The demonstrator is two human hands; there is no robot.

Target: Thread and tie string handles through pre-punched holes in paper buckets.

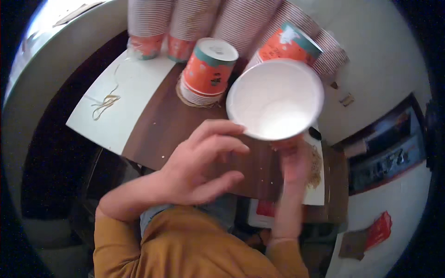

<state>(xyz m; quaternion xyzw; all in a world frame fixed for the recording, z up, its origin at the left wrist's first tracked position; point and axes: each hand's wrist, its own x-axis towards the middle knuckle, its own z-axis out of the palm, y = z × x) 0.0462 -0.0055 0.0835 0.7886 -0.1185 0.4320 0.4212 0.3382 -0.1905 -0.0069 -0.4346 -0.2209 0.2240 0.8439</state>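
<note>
My right hand [295,160] grips an orange paper tub [276,99] from below. Its white inside and round rim face me. The fingers behind it are partly hidden and a little blurred. Just left of the tub, my left hand [201,162] is open with fingers apart and nothing in it. Its index fingertip is at the rim; I cannot tell whether it touches. Beyond the hands, a short stack of upturned orange tubs [209,74] with green bases stands on the brown table [153,134], tan bands round its lower rims.
Tall stacks of nested tubs [150,18] line the back, and another orange tub [289,44] leans behind the held one. Loose tan bands [105,105] lie on the white board at left. A heap of tan bands [315,169] is at right, near a small black object [314,133].
</note>
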